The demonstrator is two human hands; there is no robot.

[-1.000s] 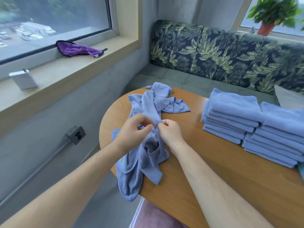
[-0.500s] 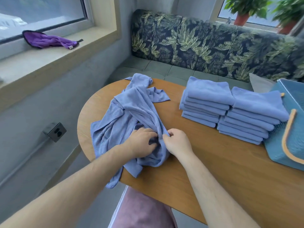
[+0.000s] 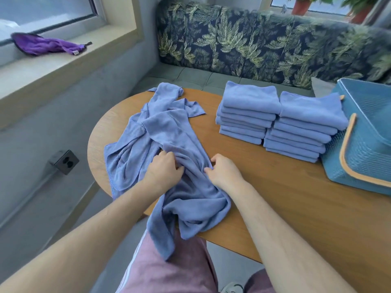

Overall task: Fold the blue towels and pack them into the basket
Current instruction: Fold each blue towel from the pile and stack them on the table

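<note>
I am looking down past my lap in pink shorts (image 3: 169, 271), where a corner of the loose blue towels (image 3: 169, 132) is hanging off the near edge of the wooden table (image 3: 275, 187). Just beyond that edge both hands are working in the heap: my left hand (image 3: 164, 169) is curling its fingers into a bunch of cloth, and my right hand (image 3: 224, 173) is pinching a fold at the heap's right side. The two are sitting close together, with a ridge of fabric between them. The heap is running lengthwise away from me, leaning toward the far left, so any edge I want to spread is lying ahead of the fingers. The fingertips are sinking into the folds, so I cannot tell whether I am gripping one towel or several, probably tangled. Further right, two folded stacks (image 3: 249, 102) are standing side by side, the right one touching the basket (image 3: 364, 144), which is being cut off by the frame and is nearer my right hand.
</note>
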